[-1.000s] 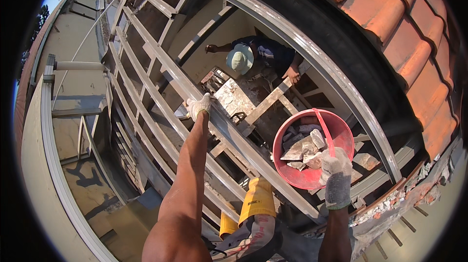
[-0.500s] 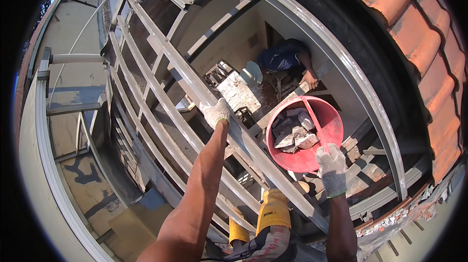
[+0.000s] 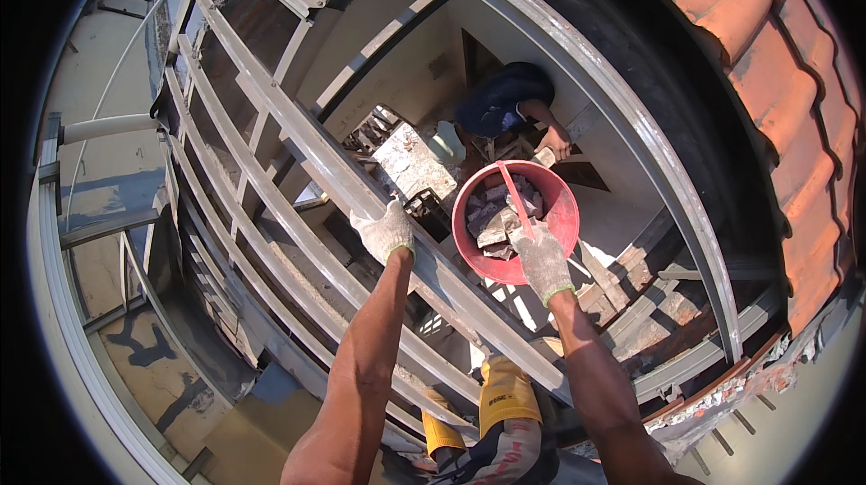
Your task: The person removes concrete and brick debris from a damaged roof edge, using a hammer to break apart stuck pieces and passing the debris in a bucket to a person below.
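Observation:
My right hand [image 3: 542, 261], in a pale knit glove with a green cuff, is closed on the handle of a red bucket [image 3: 561, 230]. Broken grey masonry chunks [image 3: 492, 214] partly fill it. The bucket hangs over an opening in the roof framing. To its left, my gloved left hand [image 3: 384, 229] is closed over the edge of a long metal beam [image 3: 311, 138] that slants from upper left to lower right. The fingertips on its far side are partly hidden.
Below the opening, a person in dark clothing [image 3: 505, 99] crouches, one hand beyond the bucket. Several curved metal rafters [image 3: 271, 183] run left of me. Orange roof tiles [image 3: 767, 79] edge the right side. My yellow boots [image 3: 508, 395] show at the bottom among the beams.
The red bucket and my right hand have moved left and away from me. My left hand stays on the beam, and the whole view has shifted slightly.

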Demonstrator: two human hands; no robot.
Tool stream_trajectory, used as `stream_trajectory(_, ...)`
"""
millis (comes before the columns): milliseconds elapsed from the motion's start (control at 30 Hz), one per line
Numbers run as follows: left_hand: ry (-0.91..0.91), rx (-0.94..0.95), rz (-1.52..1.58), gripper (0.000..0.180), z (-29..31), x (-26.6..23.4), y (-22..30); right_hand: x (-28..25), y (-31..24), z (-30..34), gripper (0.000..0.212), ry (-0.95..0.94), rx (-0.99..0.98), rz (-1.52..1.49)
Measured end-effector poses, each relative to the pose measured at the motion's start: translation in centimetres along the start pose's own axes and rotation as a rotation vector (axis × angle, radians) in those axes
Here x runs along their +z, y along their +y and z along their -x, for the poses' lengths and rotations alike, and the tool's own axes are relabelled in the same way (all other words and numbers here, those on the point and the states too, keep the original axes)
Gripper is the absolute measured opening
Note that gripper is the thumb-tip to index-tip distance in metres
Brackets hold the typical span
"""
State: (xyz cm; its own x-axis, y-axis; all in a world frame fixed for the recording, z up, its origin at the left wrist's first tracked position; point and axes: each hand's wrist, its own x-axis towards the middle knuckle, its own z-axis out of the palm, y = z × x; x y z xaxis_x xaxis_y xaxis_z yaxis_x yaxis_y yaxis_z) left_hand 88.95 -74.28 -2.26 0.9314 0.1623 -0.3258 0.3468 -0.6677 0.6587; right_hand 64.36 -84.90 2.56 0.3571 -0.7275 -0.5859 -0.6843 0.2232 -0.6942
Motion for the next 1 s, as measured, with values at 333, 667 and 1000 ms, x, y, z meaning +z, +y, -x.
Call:
stream_trajectory(333, -0.001, -0.015, -0.041, 0.092, -0.4, -0.5, 0.1, 2.9, 1.2, -1.6, 0.033, -0.031, 0.065, 0.086)
stream_trajectory(667, 0.048, 0.029, -0.057, 0.093, -1.1, 0.4, -1.6, 6.2, 6.3, 2.7, 0.038, -0.061, 0.056, 0.092)
stream_trajectory(1000, -0.008, -0.002, 0.045, 0.089, -1.2, -0.2, -1.3, 13.1, 3.2, 8.9, 0.058, 0.146, 0.104, 0.379)
